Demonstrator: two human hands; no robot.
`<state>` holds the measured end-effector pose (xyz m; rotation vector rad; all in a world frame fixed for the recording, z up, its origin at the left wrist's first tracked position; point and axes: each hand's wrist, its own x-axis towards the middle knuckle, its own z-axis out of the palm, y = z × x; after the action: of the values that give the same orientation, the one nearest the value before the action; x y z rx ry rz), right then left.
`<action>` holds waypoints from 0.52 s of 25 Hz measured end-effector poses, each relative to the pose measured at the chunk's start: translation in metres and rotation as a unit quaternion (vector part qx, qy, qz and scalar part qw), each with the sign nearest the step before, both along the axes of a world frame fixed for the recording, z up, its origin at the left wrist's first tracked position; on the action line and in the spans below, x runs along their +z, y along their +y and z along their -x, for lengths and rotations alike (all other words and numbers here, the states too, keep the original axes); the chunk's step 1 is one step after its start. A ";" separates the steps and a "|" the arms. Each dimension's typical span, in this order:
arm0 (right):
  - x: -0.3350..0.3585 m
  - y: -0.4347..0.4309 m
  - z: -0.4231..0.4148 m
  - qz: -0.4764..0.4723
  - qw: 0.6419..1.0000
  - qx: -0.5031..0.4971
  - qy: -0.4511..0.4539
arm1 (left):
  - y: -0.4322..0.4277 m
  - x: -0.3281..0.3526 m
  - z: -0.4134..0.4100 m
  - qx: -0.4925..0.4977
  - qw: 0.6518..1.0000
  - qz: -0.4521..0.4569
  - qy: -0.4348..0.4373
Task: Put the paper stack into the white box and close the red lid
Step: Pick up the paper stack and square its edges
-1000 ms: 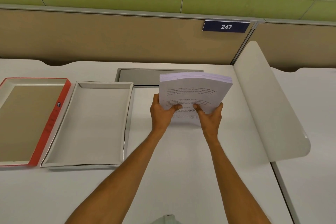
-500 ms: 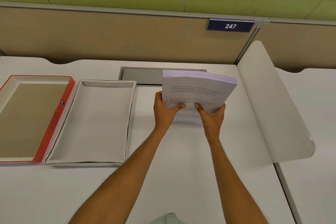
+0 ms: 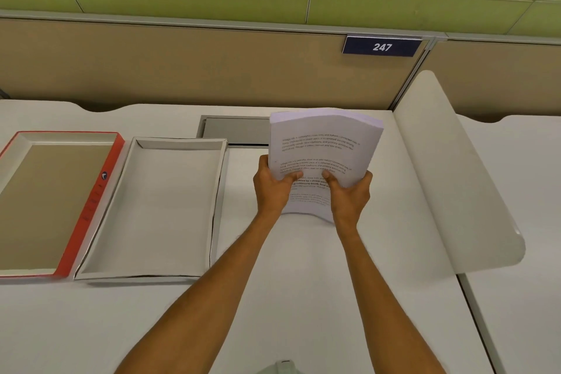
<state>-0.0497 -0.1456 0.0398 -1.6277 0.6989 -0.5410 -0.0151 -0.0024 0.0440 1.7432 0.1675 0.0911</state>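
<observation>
We hold the paper stack [image 3: 324,155] upright above the desk [image 3: 303,297], our left hand [image 3: 273,188] and right hand [image 3: 349,194] clamped on its lower corners, thumbs pressed across the printed top sheet and the other fingers hidden behind. The stack is to the right of the white box [image 3: 170,143], which lies open and empty; the red lid [image 3: 91,200] rests upside down just beside the box on its left. The sheets bow at top and bottom, so we judge the grip should stay firm and even. To do this well, we should tip the stack flat, line its edges with the box walls, and lower it level so no corner catches.
</observation>
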 end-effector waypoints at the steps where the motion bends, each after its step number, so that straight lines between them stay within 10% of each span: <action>1: 0.004 0.002 -0.002 0.007 1.000 -0.005 0.009 | 0.002 0.004 -0.003 -0.007 1.000 -0.015 0.004; 13: 0.055 0.024 -0.028 0.133 0.964 0.081 0.215 | 0.043 0.050 -0.035 -0.044 0.974 -0.202 0.094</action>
<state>-0.0217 -0.1218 0.0945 -2.0656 0.8262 -0.1623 0.0203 0.0408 0.0941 2.1644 0.2227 -0.1138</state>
